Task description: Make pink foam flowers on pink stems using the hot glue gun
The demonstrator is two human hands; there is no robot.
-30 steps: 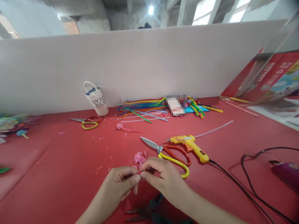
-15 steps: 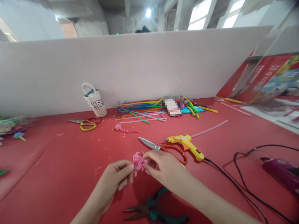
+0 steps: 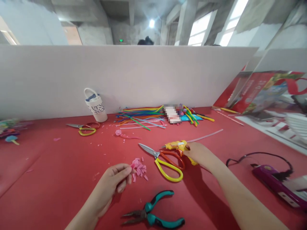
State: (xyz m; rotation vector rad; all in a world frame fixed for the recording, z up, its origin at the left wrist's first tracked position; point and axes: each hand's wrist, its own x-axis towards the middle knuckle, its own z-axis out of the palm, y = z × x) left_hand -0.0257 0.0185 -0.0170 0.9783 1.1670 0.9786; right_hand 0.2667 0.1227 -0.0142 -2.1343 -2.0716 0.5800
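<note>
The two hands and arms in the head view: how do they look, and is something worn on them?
The left hand and the right hand are bare, without gloves. Both forearms show no sleeve as far as the picture reaches. No watch or bracelet is visible; some fingers are hidden, so rings cannot be excluded.

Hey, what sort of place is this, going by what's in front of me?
Probably a craft workspace: a yellow hot glue gun lies by the right hand, teal-handled pliers are nearby, and a bundle of thin, multicoloured strips sits further back on the red tabletop.
</note>
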